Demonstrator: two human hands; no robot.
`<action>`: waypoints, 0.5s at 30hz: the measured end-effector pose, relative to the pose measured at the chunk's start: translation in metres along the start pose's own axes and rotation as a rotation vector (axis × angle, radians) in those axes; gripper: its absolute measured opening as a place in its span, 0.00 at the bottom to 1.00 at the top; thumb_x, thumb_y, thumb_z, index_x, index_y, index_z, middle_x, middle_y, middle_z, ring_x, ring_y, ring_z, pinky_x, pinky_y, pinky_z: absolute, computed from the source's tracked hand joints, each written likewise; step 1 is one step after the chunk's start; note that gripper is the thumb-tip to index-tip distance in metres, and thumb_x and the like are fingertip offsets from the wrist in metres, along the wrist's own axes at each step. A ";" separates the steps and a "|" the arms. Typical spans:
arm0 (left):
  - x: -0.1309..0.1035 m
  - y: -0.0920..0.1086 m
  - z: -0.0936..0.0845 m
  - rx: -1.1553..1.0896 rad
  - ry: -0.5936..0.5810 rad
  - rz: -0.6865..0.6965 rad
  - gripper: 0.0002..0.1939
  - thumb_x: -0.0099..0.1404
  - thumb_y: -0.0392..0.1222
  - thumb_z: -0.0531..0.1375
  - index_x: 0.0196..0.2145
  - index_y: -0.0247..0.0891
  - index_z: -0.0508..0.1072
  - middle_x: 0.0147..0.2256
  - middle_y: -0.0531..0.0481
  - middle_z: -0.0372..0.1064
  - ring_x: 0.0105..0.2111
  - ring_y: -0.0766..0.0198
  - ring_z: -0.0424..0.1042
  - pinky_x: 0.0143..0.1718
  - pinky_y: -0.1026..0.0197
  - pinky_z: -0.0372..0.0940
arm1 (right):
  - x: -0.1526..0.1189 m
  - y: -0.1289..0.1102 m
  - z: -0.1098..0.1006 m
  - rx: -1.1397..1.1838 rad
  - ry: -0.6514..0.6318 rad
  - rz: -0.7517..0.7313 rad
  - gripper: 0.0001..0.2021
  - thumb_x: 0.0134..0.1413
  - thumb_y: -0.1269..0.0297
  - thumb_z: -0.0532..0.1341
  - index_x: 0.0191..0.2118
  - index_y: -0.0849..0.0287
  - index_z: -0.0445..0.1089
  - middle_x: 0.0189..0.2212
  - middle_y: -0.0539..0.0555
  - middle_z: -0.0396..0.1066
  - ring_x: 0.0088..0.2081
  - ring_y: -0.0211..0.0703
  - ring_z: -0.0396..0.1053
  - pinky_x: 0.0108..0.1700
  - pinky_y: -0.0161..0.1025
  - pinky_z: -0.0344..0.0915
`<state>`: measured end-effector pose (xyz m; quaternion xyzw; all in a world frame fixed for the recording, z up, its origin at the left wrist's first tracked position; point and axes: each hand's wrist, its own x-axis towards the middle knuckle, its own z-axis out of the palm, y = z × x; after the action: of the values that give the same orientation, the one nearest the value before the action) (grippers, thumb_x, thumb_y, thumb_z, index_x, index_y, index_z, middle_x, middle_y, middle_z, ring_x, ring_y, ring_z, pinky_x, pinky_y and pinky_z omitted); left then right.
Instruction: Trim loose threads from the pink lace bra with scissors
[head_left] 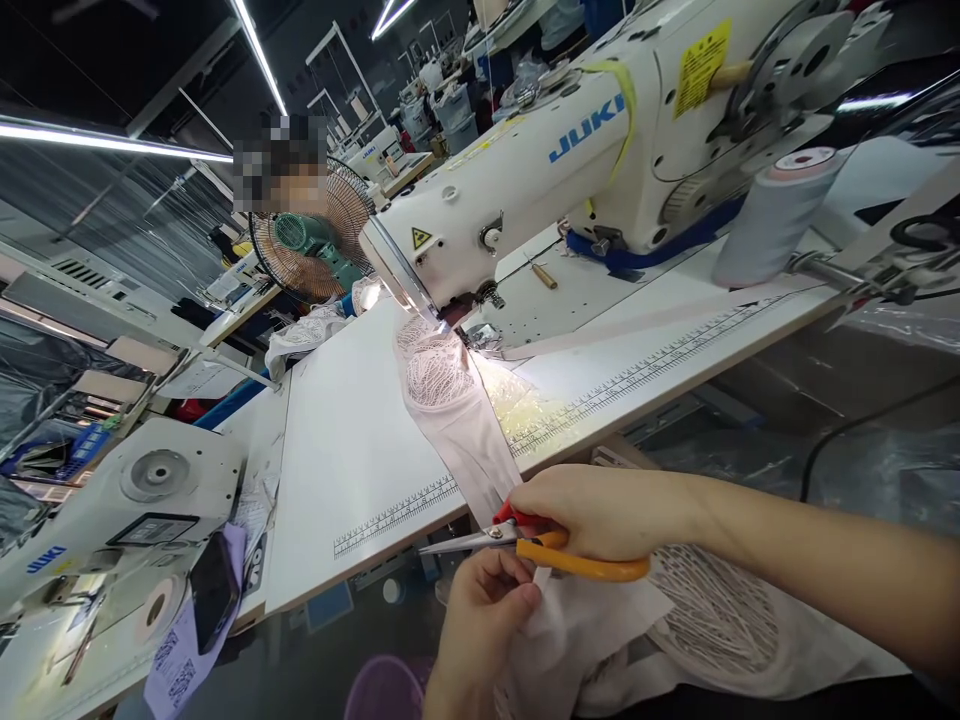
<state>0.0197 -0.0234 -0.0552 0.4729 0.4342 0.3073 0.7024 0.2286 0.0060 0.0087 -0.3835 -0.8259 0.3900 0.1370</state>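
Right hand gripping scissors, blades leftward, long axis crosswise

The near sewing machine is showing a smooth, glossy painted casing. Beneath its arm, a small tool is presenting a wooden handle. In front of it, scissors are displaying shiny metal blades and smooth plastic-looking handles; garment cloth is combining matt fabric with rough-textured lace.

The head camera looks forward and down, tipped sideways, with the left hand and right hand near and the JUKI sewing machine farther off.
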 end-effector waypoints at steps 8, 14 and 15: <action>0.000 0.005 0.002 0.014 0.009 -0.034 0.24 0.42 0.53 0.73 0.21 0.34 0.66 0.22 0.53 0.60 0.24 0.69 0.56 0.25 0.66 0.49 | 0.001 0.001 0.002 0.042 -0.007 -0.008 0.14 0.47 0.69 0.60 0.23 0.54 0.51 0.22 0.45 0.58 0.23 0.38 0.56 0.23 0.35 0.50; 0.001 0.001 0.002 -0.041 0.011 -0.022 0.21 0.42 0.50 0.73 0.26 0.34 0.71 0.25 0.51 0.65 0.27 0.67 0.61 0.28 0.66 0.54 | -0.001 0.006 0.005 0.120 0.000 -0.008 0.15 0.49 0.66 0.60 0.23 0.54 0.50 0.21 0.44 0.56 0.22 0.37 0.53 0.23 0.36 0.50; 0.001 0.000 0.003 -0.049 0.001 -0.029 0.21 0.43 0.50 0.73 0.28 0.34 0.72 0.26 0.50 0.66 0.27 0.67 0.62 0.29 0.66 0.55 | -0.001 0.007 0.005 0.137 0.009 -0.007 0.14 0.48 0.67 0.61 0.23 0.54 0.51 0.21 0.44 0.56 0.22 0.37 0.53 0.23 0.36 0.50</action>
<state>0.0222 -0.0240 -0.0552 0.4492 0.4339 0.3079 0.7178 0.2302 0.0048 0.0003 -0.3721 -0.7979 0.4434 0.1681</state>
